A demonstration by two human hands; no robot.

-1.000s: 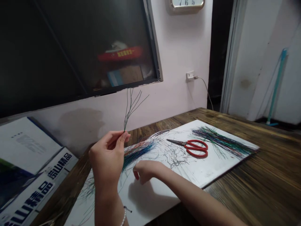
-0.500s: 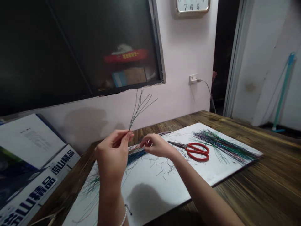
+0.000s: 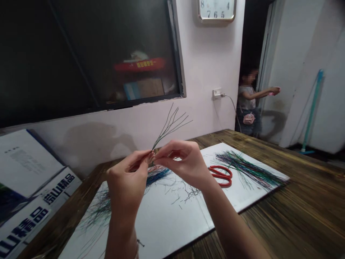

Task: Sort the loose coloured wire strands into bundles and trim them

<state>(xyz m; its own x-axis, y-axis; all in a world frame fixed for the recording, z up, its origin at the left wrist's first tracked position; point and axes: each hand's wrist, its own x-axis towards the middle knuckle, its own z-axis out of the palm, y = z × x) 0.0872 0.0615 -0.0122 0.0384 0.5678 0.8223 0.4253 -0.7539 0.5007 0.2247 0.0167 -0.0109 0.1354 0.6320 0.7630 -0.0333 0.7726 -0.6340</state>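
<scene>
My left hand (image 3: pixel 128 183) pinches the base of a small bunch of thin dark green strands (image 3: pixel 170 126) that fan upward and to the right. My right hand (image 3: pixel 183 162) is pinched too, its fingertips meeting the left fingertips at the base of the bunch. Both hands hover over a white board (image 3: pixel 172 219) on the wooden table (image 3: pixel 302 216). Under the hands lies a pile of blue and red strands (image 3: pixel 156 173). Red-handled scissors (image 3: pixel 221 175) lie just right of my right hand, partly hidden by it.
A second pile of green and purple strands (image 3: pixel 248 167) lies on the board's right end. Short cut bits (image 3: pixel 183 194) litter the board. Printed boxes (image 3: pixel 29 194) stand at the left. A person (image 3: pixel 249 102) stands in the doorway beyond the table. A clock (image 3: pixel 215 10) hangs on the wall.
My right hand rose from the board and came up to the left hand's fingertips at the bunch. A person has appeared in the doorway. The view shifted slightly.
</scene>
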